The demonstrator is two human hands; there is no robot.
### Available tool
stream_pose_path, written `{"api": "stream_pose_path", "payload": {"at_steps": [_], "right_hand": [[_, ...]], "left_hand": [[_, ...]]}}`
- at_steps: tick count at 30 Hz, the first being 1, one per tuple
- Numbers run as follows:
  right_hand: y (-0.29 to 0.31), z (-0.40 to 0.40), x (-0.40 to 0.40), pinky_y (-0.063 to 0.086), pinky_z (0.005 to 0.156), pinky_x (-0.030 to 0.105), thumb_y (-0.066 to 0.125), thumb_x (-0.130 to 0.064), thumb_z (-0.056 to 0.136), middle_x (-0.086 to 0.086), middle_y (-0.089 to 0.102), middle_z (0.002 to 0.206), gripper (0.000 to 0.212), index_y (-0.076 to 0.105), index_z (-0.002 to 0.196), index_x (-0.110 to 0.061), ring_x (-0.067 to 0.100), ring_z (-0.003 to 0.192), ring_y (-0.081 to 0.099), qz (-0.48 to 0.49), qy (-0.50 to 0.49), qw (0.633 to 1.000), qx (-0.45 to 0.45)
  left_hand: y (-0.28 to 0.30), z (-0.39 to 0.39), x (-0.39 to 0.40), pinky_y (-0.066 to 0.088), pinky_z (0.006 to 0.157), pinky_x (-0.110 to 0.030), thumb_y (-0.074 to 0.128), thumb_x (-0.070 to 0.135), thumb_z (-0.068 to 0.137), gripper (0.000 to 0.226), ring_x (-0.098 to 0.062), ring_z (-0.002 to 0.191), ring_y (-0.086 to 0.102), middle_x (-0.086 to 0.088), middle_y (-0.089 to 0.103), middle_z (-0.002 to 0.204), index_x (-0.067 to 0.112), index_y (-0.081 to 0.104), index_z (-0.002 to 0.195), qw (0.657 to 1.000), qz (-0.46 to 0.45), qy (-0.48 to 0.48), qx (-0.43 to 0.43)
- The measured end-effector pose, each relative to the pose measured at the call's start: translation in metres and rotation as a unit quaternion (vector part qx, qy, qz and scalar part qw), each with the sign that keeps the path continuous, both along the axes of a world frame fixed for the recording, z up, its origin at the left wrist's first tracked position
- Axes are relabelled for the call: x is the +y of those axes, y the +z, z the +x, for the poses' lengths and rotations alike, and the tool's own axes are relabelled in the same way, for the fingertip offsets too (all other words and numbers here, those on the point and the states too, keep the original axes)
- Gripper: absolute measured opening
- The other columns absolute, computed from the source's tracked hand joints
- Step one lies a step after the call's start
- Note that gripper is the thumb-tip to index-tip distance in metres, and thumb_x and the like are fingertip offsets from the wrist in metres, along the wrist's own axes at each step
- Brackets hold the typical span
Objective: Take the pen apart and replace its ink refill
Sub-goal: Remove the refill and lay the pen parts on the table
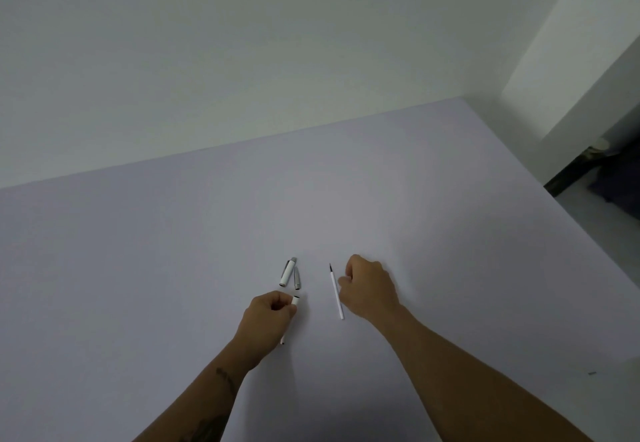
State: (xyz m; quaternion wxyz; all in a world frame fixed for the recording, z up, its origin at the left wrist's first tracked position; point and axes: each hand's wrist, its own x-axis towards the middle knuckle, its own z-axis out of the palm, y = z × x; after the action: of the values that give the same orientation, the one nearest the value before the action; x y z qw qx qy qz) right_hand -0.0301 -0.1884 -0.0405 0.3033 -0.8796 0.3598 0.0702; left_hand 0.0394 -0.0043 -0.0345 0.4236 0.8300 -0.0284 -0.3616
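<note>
We see a pale lavender table (173, 268) with the pen in pieces near its middle. Left hand (268, 317) is curled around the white pen barrel (295, 301); the barrel's open end sticks out past the thumb and fingertips, and a thin end pokes out below the palm toward the near side. Just beyond that hand lie the white cap (287, 272) with a silver end and clip, and right beside it a small silver tip section (296, 279); we cannot tell if the two touch. To the right, the thin white ink refill (336, 292) lies flat on the table, dark tip pointing far. Right hand (369, 289) rests knuckles-up just right of the refill, fingers loosely curled, fingertips at its shaft; we cannot tell whether they pinch it. White wall (242, 61) beyond the table.
</note>
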Motion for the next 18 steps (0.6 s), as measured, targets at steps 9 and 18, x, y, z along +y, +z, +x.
{"api": "stream_pose_path", "payload": {"at_steps": [9,18], "right_hand": [[-0.002,0.005,0.035,0.046,0.073,0.032,0.058,-0.011,0.087,0.009,0.059,0.110,0.036,0.050,0.122,-0.012,0.029,0.098,0.062,-0.048,0.060,0.996,0.041],[0.005,0.001,0.047,0.048,0.071,0.034,0.055,-0.006,0.082,0.007,0.061,0.099,0.035,0.044,0.114,-0.011,0.031,0.094,0.064,-0.009,0.016,0.999,0.038]], "left_hand": [[0.009,0.001,0.019,0.044,0.057,-0.027,0.060,0.016,0.091,0.011,-0.015,0.062,0.047,-0.001,0.054,0.068,0.012,0.066,0.083,1.000,-0.009,0.008,0.009],[0.017,-0.002,0.038,0.044,0.058,-0.028,0.057,0.014,0.093,0.011,-0.017,0.063,0.047,-0.007,0.057,0.074,0.006,0.063,0.088,1.000,-0.007,-0.009,0.016]]}}
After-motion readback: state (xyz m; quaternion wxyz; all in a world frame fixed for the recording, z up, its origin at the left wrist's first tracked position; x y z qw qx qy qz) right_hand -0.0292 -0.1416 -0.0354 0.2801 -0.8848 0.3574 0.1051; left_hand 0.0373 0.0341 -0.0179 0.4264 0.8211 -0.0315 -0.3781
